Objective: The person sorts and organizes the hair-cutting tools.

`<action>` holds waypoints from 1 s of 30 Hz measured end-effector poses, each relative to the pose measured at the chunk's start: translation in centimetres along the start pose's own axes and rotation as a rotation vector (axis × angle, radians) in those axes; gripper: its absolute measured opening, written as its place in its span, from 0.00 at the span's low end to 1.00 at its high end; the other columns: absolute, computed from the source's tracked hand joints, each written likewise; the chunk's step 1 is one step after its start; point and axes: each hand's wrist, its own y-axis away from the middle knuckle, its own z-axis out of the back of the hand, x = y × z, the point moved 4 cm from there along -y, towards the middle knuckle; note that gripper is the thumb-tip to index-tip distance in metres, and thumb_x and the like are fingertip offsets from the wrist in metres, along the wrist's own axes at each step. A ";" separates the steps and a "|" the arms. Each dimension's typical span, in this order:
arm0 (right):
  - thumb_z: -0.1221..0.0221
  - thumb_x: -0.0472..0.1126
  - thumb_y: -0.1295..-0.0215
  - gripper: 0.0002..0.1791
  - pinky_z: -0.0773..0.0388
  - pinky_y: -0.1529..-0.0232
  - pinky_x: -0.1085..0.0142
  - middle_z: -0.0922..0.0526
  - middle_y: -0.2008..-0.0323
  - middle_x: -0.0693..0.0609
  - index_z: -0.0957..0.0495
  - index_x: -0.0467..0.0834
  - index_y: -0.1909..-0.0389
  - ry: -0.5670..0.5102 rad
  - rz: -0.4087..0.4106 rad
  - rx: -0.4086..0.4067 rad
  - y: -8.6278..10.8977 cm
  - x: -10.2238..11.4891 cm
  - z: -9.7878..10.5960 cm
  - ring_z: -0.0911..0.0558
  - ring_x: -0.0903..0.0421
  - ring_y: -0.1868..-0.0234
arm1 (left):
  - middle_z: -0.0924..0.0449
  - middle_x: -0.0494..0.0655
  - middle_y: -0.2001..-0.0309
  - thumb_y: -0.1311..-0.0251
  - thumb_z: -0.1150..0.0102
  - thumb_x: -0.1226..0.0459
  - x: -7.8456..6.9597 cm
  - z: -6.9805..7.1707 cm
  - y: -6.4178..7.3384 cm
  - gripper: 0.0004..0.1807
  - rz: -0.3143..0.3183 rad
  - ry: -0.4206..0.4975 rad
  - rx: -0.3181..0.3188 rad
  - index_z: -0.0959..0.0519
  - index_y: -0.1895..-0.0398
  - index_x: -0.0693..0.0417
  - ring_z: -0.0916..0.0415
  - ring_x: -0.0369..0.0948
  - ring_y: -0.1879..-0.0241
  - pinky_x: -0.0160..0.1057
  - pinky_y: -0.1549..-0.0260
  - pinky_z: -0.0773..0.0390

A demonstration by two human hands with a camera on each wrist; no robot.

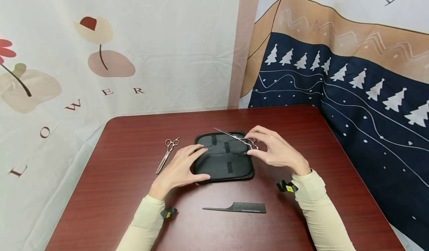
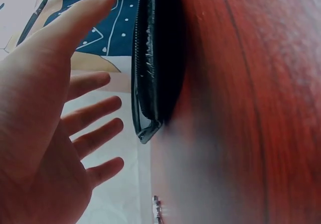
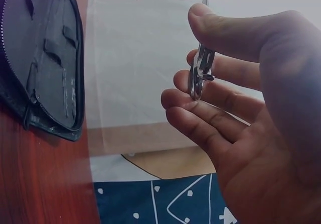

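My right hand (image 1: 273,148) pinches a pair of silver scissors (image 1: 231,134) by the handle end, raised over the back right of a black zip case (image 1: 214,167). Its blades point to the back left. In the right wrist view, thumb and fingertips meet at the scissors' handles (image 3: 205,61). The case lies unzipped, its inside with several small elastic loops facing up. Fingers spread, my left hand (image 1: 181,167) is at the case's left edge. The left wrist view shows nothing in that palm, beside the zipped side of the case (image 2: 160,43).
A second pair of silver scissors (image 1: 165,159) lies left of the case, handles toward the back. Nearer the front of the reddish-brown table (image 1: 110,191) lies a black tail comb (image 1: 248,207). Printed cloths (image 1: 187,57) hang behind the table and along its right side.
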 end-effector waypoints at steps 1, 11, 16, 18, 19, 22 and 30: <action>0.23 0.38 0.30 0.20 0.14 0.57 0.59 0.14 0.44 0.51 0.12 0.46 0.39 -0.001 -0.002 0.002 0.0 0.0 0.0 0.17 0.59 0.51 | 0.23 0.57 0.20 0.42 0.16 0.41 0.1 -0.1 0.1 0.50 0.006 -0.002 0.010 0.22 0.20 0.52 0.27 0.61 0.20 0.69 0.21 0.30; 0.22 0.38 0.31 0.21 0.14 0.56 0.57 0.14 0.43 0.53 0.12 0.46 0.39 0.032 -0.027 0.014 -0.1 -0.6 0.0 0.18 0.59 0.51 | 0.21 0.57 0.23 0.47 0.13 0.40 0.3 -0.6 0.3 0.51 -0.011 -0.009 0.050 0.19 0.24 0.55 0.26 0.59 0.21 0.69 0.22 0.30; 0.22 0.39 0.30 0.21 0.15 0.60 0.57 0.15 0.43 0.53 0.12 0.47 0.39 0.050 -0.033 0.020 -0.1 -1.0 -0.1 0.18 0.58 0.53 | 0.21 0.57 0.23 0.46 0.14 0.41 0.4 -0.9 0.3 0.48 0.003 -0.013 0.066 0.18 0.26 0.56 0.26 0.59 0.21 0.67 0.21 0.30; 0.22 0.39 0.30 0.20 0.15 0.61 0.56 0.15 0.43 0.53 0.12 0.47 0.39 0.056 -0.033 0.023 -0.1 -1.1 -0.2 0.18 0.57 0.54 | 0.20 0.57 0.24 0.45 0.15 0.42 0.5 -0.9 0.3 0.47 0.006 -0.016 0.068 0.17 0.27 0.57 0.26 0.59 0.21 0.67 0.21 0.30; 0.22 0.39 0.30 0.20 0.15 0.60 0.55 0.14 0.43 0.53 0.12 0.47 0.39 0.057 -0.033 0.023 -0.1 -1.1 -0.2 0.18 0.56 0.53 | 0.20 0.57 0.24 0.45 0.15 0.42 0.5 -1.0 0.3 0.47 0.006 -0.020 0.069 0.16 0.27 0.57 0.26 0.59 0.21 0.67 0.21 0.30; 0.22 0.39 0.30 0.20 0.15 0.60 0.55 0.14 0.43 0.49 0.12 0.45 0.39 0.059 -0.032 0.025 0.0 -1.2 -0.2 0.17 0.55 0.54 | 0.20 0.57 0.24 0.45 0.15 0.41 0.6 -1.1 0.2 0.46 0.006 -0.034 0.074 0.15 0.29 0.59 0.26 0.59 0.21 0.67 0.22 0.29; 0.23 0.38 0.29 0.20 0.17 0.59 0.61 0.14 0.42 0.49 0.12 0.44 0.38 0.081 -0.028 0.021 0.0 -1.7 0.0 0.18 0.57 0.56 | 0.21 0.56 0.23 0.45 0.15 0.40 0.6 -1.4 0.1 0.46 0.017 -0.056 0.102 0.16 0.28 0.59 0.25 0.59 0.22 0.65 0.21 0.29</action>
